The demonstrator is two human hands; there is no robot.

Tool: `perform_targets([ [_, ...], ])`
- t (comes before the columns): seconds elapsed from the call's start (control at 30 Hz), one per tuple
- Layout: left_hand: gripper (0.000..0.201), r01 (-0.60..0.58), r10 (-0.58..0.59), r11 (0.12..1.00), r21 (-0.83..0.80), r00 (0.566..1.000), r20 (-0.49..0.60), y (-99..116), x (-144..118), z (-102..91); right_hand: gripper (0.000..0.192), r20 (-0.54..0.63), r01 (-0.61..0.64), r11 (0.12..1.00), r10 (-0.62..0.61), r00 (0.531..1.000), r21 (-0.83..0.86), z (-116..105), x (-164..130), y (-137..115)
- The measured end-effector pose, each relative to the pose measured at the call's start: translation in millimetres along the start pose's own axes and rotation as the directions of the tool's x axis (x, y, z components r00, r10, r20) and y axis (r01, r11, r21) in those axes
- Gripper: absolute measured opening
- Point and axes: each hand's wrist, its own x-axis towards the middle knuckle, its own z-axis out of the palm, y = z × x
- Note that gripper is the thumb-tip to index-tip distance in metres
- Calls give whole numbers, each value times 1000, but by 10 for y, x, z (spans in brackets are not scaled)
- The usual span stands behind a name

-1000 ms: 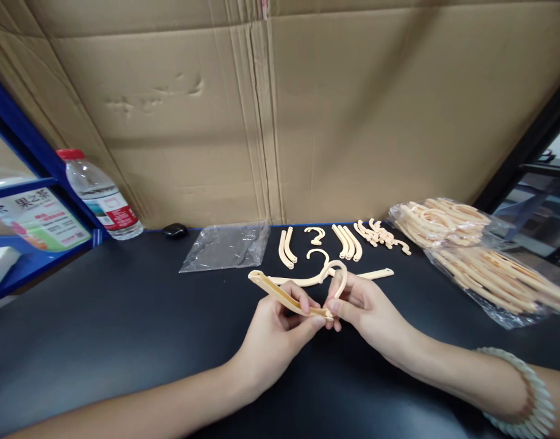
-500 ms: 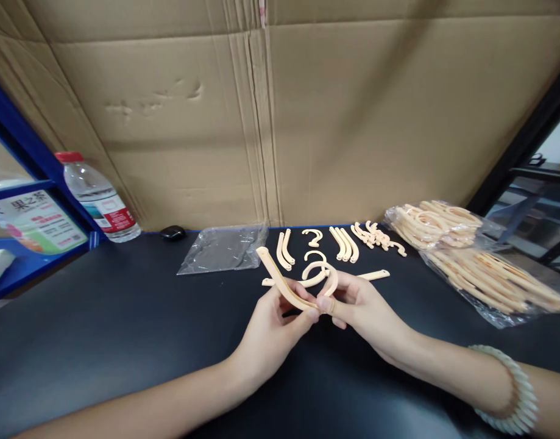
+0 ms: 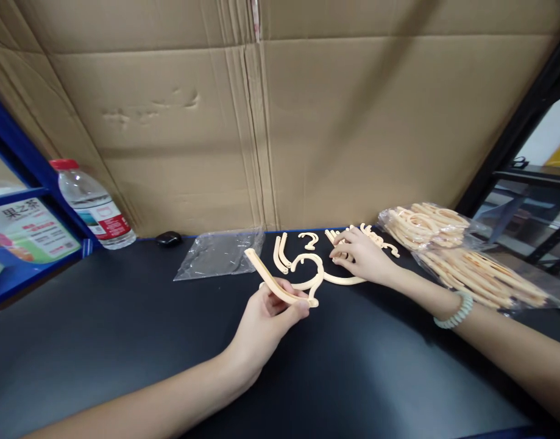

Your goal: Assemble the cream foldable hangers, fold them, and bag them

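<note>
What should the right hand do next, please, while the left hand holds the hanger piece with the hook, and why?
Probably the right hand should close its fingers on one curved strip from the loose row under them and lift it. The left hand holds the hanger piece up with a hook at one end, and the right hand rests empty on those loose pieces on the black table.

A printed card [image 3: 30, 235] on the blue shelf [image 3: 14, 274] at the left edge carries large dark Chinese characters, 果之茶, across its top; the smaller coloured lines beneath them are too fine to read. The water bottle [image 3: 91, 207] standing beside the shelf wears a white and red label [image 3: 106, 222], but its print is blurred and illegible. Nothing else shows readable writing.
</note>
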Motion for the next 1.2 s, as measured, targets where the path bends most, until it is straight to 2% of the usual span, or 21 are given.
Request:
perform_targets([
  [0.1, 31, -7, 7, 1000, -13, 1000, -4, 8, 0, 0, 11, -81, -30, 988, 42, 996, 148, 32, 28, -30],
  [0.17, 30, -12, 13, 999, -32, 1000, 14, 11, -5, -5, 12, -189, -107, 939, 176, 966, 328, -14, 38, -105],
  [0.2, 30, -15, 16, 999, -43, 1000, 26, 10, -8, -8, 14, -215, -153, 885, 270, 939, 439, -55, 35, -157],
  [0.3, 29, -11, 15, 997, -77, 999, 48, 3, -19, -20, 24, -158, -207, 613, 487, 859, 763, -202, -12, -371],
  [0.4, 31, 2, 3, 995, -104, 998, 55, 0, -18, -26, 27, -40, -170, 344, 526, 849, 924, -296, -93, -620],
  [0.47, 33, 8, -2, 993, -116, 999, 46, 2, -10, -25, 27, 34, -193, 243, 536, 843, 951, -297, -143, -758],
  [0.63, 36, 2, 2, 992, -128, 999, 36, 0, 11, -23, 28, 135, -270, 165, 561, 817, 949, -178, -210, -908],
  [0.73, 36, -12, 17, 992, -123, 999, 43, -4, 9, -25, 46, 126, -237, 118, 584, 802, 964, -128, -220, -926],
  [0.8, 36, -20, 26, 993, -113, 998, 55, 0, 1, -22, 52, 168, -247, 74, 547, 820, 966, -110, -226, -948],
  [0.87, 35, -32, 41, 994, -108, 996, 78, 6, -5, -18, 41, 239, -292, 41, 473, 848, 955, -92, -239, -986],
  [0.97, 33, -59, 69, 995, -85, 990, 121, 6, -7, -19, 24, 294, -334, 38, 384, 875, 942, -60, -270, -1055],
  [1.2, 28, -98, 99, 995, -14, 983, 156, -13, -12, -31, 22, 309, -352, 75, 337, 889, 933, -57, -278, -1118],
])
